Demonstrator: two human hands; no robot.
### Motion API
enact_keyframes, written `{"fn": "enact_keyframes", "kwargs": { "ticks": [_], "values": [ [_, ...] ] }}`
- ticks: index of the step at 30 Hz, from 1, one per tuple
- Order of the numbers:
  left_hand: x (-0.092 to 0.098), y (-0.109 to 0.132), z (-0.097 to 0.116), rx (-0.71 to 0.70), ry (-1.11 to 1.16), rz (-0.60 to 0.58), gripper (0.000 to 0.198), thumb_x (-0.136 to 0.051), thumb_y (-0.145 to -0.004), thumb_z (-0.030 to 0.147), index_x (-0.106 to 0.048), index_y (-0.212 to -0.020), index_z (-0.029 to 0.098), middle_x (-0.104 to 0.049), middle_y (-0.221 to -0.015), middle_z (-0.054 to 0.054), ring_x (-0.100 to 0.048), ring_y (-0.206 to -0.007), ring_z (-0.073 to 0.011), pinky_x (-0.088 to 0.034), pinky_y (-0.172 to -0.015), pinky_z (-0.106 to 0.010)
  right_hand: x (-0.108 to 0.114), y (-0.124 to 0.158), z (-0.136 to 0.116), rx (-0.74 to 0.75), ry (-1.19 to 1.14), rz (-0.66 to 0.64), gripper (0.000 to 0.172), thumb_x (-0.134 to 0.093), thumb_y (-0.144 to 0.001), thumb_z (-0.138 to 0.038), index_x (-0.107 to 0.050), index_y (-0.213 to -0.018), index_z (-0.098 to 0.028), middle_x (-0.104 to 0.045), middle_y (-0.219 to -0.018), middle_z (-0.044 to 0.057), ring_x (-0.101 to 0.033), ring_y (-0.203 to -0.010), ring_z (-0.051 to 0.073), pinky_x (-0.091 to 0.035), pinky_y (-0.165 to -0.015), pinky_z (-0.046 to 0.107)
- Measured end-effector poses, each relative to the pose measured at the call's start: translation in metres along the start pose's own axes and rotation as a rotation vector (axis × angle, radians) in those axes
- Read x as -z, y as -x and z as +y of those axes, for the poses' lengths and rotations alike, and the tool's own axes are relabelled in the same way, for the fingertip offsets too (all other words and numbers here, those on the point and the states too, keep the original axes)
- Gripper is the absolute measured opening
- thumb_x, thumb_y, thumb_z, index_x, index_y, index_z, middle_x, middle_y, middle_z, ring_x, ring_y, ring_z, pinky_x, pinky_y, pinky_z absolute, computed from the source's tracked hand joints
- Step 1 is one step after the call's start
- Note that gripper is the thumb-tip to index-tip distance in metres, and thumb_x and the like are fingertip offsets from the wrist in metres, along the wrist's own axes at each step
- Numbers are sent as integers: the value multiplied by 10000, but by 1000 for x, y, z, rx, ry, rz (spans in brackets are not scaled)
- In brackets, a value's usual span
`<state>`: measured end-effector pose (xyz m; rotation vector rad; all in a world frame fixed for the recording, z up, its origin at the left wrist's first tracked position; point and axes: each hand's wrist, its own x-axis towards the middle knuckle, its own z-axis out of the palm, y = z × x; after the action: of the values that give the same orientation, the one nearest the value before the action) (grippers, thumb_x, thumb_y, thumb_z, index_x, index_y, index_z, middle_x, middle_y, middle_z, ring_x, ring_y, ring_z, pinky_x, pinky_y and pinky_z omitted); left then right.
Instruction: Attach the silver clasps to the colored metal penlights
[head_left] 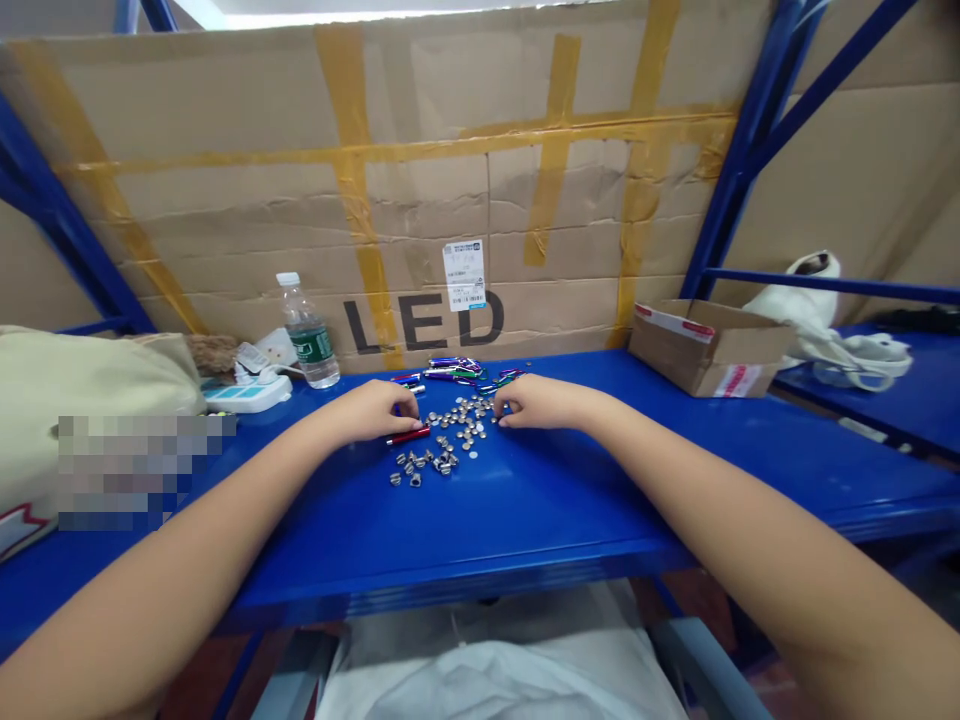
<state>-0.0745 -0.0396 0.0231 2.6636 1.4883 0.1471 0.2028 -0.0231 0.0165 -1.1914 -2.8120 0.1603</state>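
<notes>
On the blue shelf (525, 500) lies a scatter of several small silver button cells and metal caps (450, 440). My left hand (375, 408) rests curled at its left edge, fingertips pinched by a red pen-like tube (409, 436). My right hand (536, 400) is curled at the right edge, its fingertips pinched among the silver pieces. What either pinch holds is too small to make out. Behind the pile lie several coloured tubes with clips (457, 372).
A water bottle (309, 333) and a white power strip (251, 392) stand at the back left beside a beige bag (75, 390). An open cardboard box (705, 345) sits at the right. A taped cardboard sheet marked LED (420, 200) backs the shelf.
</notes>
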Motion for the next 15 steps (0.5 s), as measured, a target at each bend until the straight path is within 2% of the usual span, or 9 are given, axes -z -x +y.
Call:
{"fn": "enact_keyframes", "kwargs": {
  "ticks": [5,7,11,13,15],
  "values": [
    [1,1,4,-55,40,-2,293,-593,-791,482,-694,-796,208,-704,-849,-36,-625,-778,-180,-421,-673,-254,-2,-1,-4,66,-10,27,210,-592,-801,-237,-703,-970,-180,-691,-860,41,-593,-722,150,-405,-632,250],
    [0,3,5,-87,52,-4,256,-619,-777,454,-701,-805,213,-700,-839,-33,-623,-769,-177,-418,-671,-253,-2,-2,-8,78,-21,42,214,-587,-801,-207,-702,-980,-181,-694,-864,38,-595,-729,146,-408,-646,247],
    [-4,2,5,-94,73,-83,185,-633,-771,380,-705,-816,216,-701,-819,-27,-624,-726,-167,-423,-647,-243,-8,-4,-13,88,-37,58,224,-587,-796,-170,-699,-990,-177,-702,-888,39,-600,-736,143,-408,-650,244],
    [-5,1,5,-99,74,-47,177,-612,-788,356,-697,-835,208,-708,-876,-37,-633,-784,-178,-440,-699,-254,-11,-6,-14,110,-53,54,197,-597,-806,-207,-700,-972,-180,-705,-897,40,-604,-741,147,-410,-650,246],
    [-3,0,7,-111,80,37,195,-577,-813,349,-688,-877,202,-708,-944,-48,-634,-864,-192,-448,-771,-275,-15,-8,-15,131,-71,48,178,-599,-813,-238,-702,-948,-183,-710,-901,38,-611,-751,151,-415,-659,248]
  ]
}}
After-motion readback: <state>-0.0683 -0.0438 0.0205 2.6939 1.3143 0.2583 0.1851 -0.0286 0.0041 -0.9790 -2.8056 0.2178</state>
